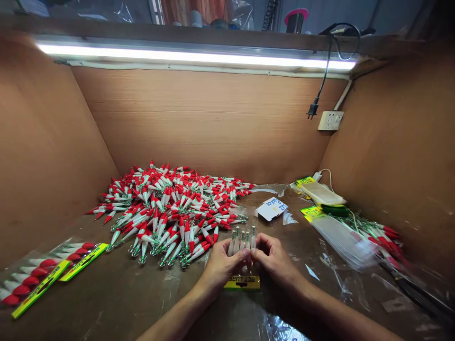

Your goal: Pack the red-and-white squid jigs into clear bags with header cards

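Note:
At the front middle of the bench, several red-and-white fishing lures (243,242) stand in a row with their hook ends up. My left hand (222,259) pinches the row from the left side, thumb across the front. From the right, my right hand (270,258) closes on the same row with thumb and fingers. Just below my hands shows a yellow header card (242,282) with upside-down lettering. Whether the lures are inside its clear bag, I cannot tell. A large heap of red-and-white lures (174,203) lies beyond my left hand.
Filled lure packs (39,279) lie at the left front. On the right are clear bags with yellow headers (337,234), more lures (387,237) and dark-handled scissors (415,291). A folded white card (272,208) sits behind my hands. A plug (312,110) hangs above.

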{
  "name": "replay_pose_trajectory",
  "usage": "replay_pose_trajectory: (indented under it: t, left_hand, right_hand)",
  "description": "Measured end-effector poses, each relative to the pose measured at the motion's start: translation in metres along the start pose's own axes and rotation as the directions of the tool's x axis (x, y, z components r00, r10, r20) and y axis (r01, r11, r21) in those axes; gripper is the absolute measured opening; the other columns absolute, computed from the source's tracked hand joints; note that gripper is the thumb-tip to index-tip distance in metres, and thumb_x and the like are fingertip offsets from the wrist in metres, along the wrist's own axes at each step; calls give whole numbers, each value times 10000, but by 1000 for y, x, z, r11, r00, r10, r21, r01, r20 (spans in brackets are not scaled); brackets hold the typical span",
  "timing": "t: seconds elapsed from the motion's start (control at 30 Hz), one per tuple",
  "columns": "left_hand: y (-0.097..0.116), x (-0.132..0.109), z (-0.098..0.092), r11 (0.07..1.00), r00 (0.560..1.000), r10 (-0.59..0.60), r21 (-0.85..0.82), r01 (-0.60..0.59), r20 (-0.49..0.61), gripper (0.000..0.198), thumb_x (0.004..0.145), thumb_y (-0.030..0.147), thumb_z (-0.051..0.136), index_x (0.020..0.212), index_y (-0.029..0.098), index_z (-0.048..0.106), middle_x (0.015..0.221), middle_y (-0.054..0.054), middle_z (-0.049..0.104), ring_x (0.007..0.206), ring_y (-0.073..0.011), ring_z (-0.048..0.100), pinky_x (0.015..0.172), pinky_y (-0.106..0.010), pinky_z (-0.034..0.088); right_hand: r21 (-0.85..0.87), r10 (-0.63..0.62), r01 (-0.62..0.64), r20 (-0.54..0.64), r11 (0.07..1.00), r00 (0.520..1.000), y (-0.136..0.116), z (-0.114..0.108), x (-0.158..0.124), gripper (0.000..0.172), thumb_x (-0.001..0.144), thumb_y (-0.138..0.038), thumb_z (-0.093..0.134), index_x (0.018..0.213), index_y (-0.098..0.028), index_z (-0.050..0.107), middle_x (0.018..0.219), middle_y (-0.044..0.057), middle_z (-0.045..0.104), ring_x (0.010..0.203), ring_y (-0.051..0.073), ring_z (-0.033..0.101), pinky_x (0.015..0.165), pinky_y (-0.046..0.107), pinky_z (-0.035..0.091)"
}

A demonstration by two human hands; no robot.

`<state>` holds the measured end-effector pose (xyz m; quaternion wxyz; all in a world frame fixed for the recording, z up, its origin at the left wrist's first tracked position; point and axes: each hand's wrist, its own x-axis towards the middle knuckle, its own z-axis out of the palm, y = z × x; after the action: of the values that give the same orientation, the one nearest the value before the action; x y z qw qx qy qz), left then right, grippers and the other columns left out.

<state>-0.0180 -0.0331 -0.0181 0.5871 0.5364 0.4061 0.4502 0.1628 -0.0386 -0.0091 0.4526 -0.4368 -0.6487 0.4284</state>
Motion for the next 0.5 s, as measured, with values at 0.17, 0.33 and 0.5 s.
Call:
replay_pose_trajectory:
  t: [0.17,0.33,0.5]
  left_hand:
    - [7,-1,0,1000,1000,-7,-2,7,21,516,633,534,885,876,108,723,758,-64,715,615,-154,615,579,-224,454]
    - [8,1,-6,1000,1000,-8,-7,8,30,507,608,492,910,900,111,748,804,-72,740,642,-167,643,609,-235,482]
    - [7,3,-8,1000,1000,-23,12,23,-8,459,629,450,905,890,105,749,797,-85,752,616,-170,649,596,-246,496]
  right_hand:
    - [-57,-36,36,8,998,999,-7,-2,-3,107,835,-231,623,744,-180,597,712,-14,615,675,146,553,621,237,422]
    - [-40,-39,42,59,998,997,-11,-4,-5,121,882,-253,590,864,-174,680,866,27,674,765,173,611,690,267,464]
    - [6,-64,66,-150,998,987,-15,-17,1,354,911,-397,636,1211,-215,594,1108,64,665,866,185,620,765,293,493]
